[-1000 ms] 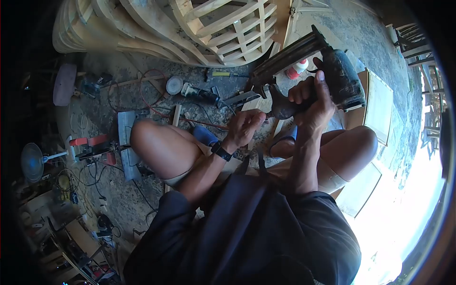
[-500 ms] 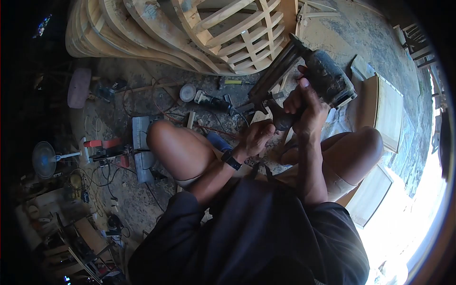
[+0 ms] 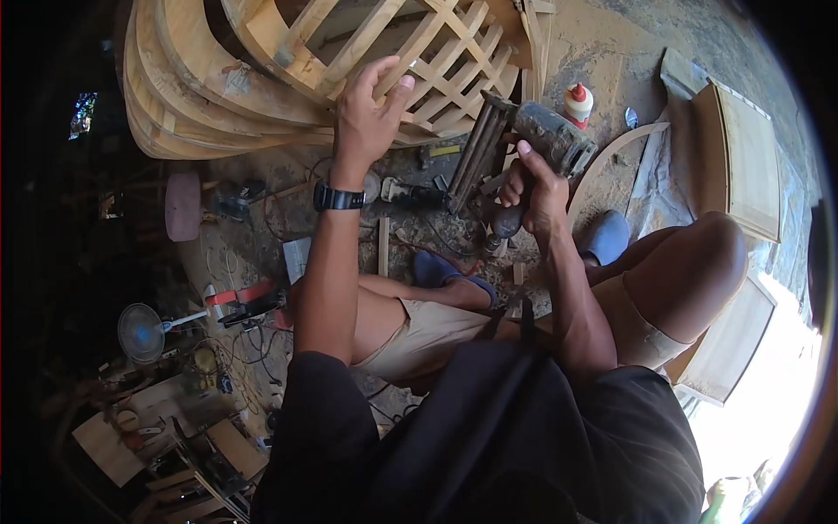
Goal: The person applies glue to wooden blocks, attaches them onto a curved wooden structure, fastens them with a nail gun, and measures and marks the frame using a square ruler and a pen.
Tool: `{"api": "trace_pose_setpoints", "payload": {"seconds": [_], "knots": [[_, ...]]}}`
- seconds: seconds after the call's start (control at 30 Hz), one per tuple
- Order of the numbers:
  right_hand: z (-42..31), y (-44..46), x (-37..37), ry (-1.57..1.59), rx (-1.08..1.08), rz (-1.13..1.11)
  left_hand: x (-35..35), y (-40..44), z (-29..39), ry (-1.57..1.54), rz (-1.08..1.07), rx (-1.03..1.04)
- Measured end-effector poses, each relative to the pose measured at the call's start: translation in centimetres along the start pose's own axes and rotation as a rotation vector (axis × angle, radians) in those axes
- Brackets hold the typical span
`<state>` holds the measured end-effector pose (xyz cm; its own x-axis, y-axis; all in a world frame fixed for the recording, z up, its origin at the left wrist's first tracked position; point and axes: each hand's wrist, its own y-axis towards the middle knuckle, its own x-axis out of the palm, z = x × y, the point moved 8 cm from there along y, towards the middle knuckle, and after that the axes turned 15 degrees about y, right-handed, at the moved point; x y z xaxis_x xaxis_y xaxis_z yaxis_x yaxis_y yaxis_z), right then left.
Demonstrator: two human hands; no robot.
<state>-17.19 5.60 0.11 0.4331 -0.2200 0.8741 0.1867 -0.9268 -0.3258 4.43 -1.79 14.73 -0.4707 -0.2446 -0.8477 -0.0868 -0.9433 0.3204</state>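
My right hand [image 3: 543,194] is wrapped around the handle of a worn, dark nail gun [image 3: 552,131]. The gun's nose and magazine point toward the wooden frame. In front of the curved wooden frame [image 3: 196,74], my left hand [image 3: 367,118] is raised with thumb and fingers apart. It overlaps the edge of the slatted lattice [image 3: 445,74]; whether it touches the wood I cannot tell. A black watch [image 3: 339,197] is on the left wrist.
A white glue bottle [image 3: 578,106] with a red cap stands beyond the nail gun. Near it lies a curved wooden strip [image 3: 615,144]. Panelled wooden pieces [image 3: 738,157] are at right. A power tool [image 3: 415,192] and cords lie on the floor; a fan [image 3: 142,333] is at left.
My left hand has left the base of the nail gun and risen to the wooden frame. The nail gun has come lower and left in my right hand. The view has shifted.
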Motion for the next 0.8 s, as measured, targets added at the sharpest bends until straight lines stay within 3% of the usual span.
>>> {"api": "trace_pose_setpoints", "payload": {"seconds": [0.07,0.1,0.17,0.23,0.43,0.8], "knots": [[1.2,0.5,-0.2,0.069,0.079,-0.016,0.0,1.8,0.7,0.392,0.096,0.118],[1.6,0.6,-0.3,0.078,0.090,-0.019,0.3,2.5,0.6,0.400,0.081,0.127],[2.1,0.9,-1.1,0.087,0.117,-0.002,2.2,4.0,-1.0,0.436,-0.151,0.014],[2.7,1.3,-1.5,0.077,0.170,0.000,3.0,4.9,-2.5,0.370,-0.360,-0.154],[2.7,2.3,-2.2,0.079,0.172,0.027,5.2,7.1,-4.5,0.318,-0.513,-0.147],[3.6,3.1,-0.5,-0.022,0.133,0.014,4.9,6.8,-3.9,0.328,-0.488,-0.161]]}}
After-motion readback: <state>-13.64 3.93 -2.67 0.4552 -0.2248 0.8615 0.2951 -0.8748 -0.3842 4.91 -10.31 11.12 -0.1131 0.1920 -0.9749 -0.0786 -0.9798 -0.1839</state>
